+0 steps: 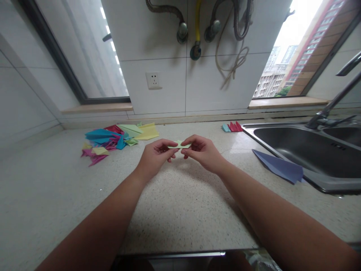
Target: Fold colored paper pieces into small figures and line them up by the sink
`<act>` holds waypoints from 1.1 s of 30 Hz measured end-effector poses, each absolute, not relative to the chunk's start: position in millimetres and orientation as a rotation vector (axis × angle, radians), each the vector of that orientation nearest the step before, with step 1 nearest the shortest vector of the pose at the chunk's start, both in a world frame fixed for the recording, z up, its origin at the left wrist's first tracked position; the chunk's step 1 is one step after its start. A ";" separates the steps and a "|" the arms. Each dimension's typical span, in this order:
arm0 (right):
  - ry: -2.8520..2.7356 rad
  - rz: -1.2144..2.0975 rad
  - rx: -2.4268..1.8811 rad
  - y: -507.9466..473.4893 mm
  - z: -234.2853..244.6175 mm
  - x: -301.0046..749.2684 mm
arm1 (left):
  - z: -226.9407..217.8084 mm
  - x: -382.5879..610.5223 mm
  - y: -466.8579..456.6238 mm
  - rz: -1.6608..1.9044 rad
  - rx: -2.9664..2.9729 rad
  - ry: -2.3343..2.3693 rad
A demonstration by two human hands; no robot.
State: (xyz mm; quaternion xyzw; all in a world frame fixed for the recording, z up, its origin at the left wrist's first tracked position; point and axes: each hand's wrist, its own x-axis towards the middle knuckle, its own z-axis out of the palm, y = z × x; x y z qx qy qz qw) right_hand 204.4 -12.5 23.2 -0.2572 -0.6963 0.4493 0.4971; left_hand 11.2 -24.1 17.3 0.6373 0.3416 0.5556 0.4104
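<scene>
Above the speckled countertop I hold a small piece of folded pale green paper between both hands. My left hand pinches its left end between thumb and forefinger. Its right end is pinched the same way by my right hand. The fingertips cover much of the paper, so its full shape is hidden. Both hands are closed and close together, with the paper bridging the gap between them.
A heap of colourful folded paper lies at the back left. Small red and light-blue folded papers sit near the sink. Beside the sink's edge lies a purple paper plane. A faucet rises behind the basin.
</scene>
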 end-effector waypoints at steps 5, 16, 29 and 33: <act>-1.645 1.073 -0.654 -13.0 21.2 202.9 | 16.2 12.8 -23.8 1.402 1.595 0.889; -1.600 1.114 -0.696 -10.3 17.7 201.0 | 21.3 7.6 -27.4 1.570 2.148 1.099; -1.872 0.535 -0.804 -10.8 21.1 207.7 | 19.9 8.6 -32.3 1.384 2.146 1.143; -1.927 0.578 -0.821 -14.4 24.8 208.5 | 20.1 10.1 -32.5 1.374 2.112 1.099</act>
